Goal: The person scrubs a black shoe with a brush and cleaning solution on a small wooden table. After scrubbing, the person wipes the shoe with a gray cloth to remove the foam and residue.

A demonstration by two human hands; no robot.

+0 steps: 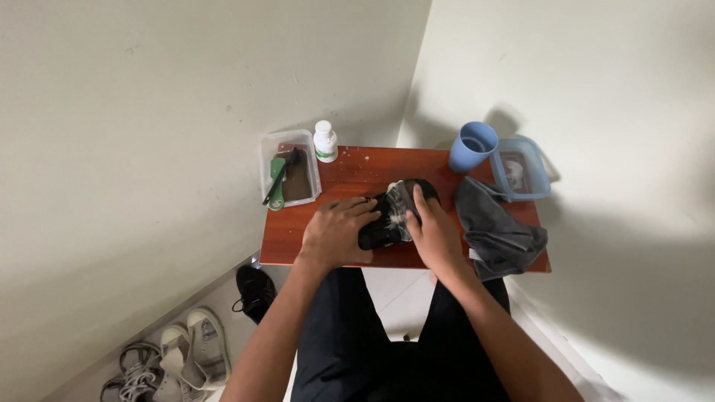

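A black shoe (381, 229) lies on the small red-brown table (350, 175), with white foam on its upper. My left hand (335, 232) grips the shoe's near end and holds it down. My right hand (430, 227) presses on the foamy middle of the shoe; whether it holds a cloth or brush there I cannot tell.
A clear plastic tub (290, 170) with a green brush (275, 186) stands at the table's back left, a white bottle (325, 141) beside it. A blue cup (471, 146) and a blue-rimmed container (521, 170) stand back right. A grey cloth (497, 231) lies right. Shoes (186, 350) sit on the floor.
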